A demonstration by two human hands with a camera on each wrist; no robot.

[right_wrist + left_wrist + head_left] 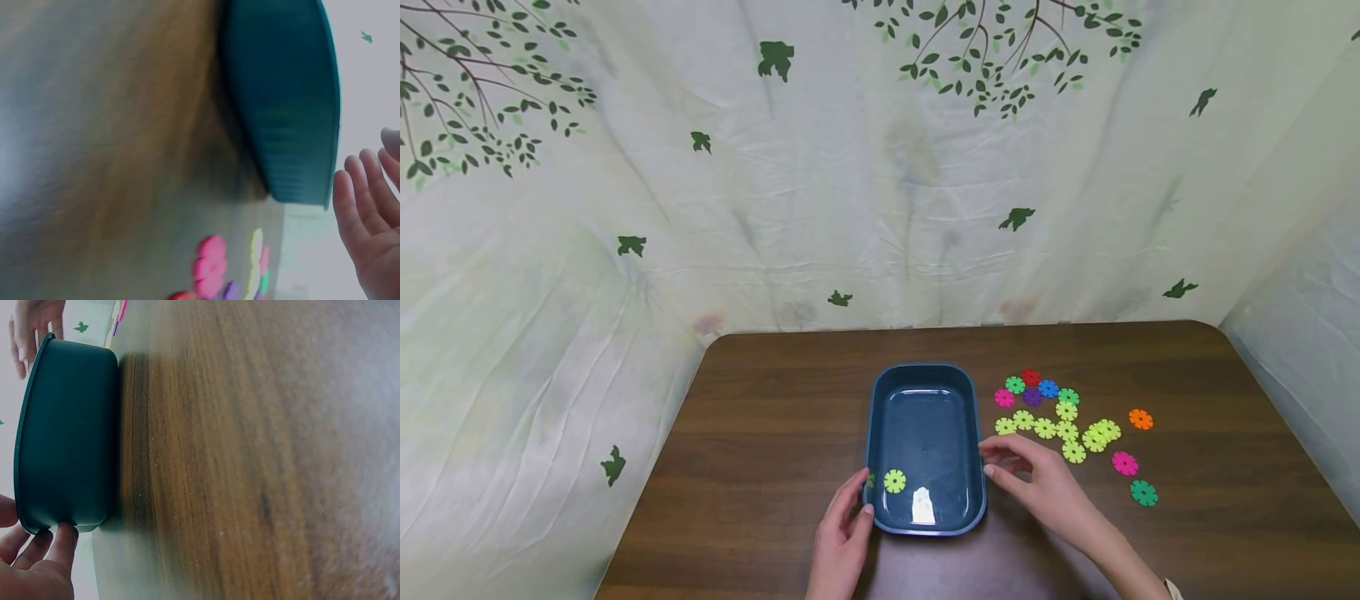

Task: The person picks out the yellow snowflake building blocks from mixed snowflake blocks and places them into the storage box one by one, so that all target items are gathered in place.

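A deep blue rectangular tray (925,442) stands on the table, a yellow-green notched disc (894,481) lying on its floor near the left wall. My left hand (842,533) grips the tray's near left side, thumb at the rim and fingers against the outer wall in the left wrist view. Beside the tray's right rim is my right hand (1045,487), its fingers loosely bent; in the right wrist view the fingers extend near the rim with nothing held. Right of the tray lie several yellow-green discs (1066,431).
Blue, purple, red, green and pink discs (1048,388) cluster at the back right. An orange disc (1141,419), a pink disc (1124,463) and a green disc (1144,493) lie apart farther right. A leaf-printed cloth (850,167) hangs behind the brown table (760,433).
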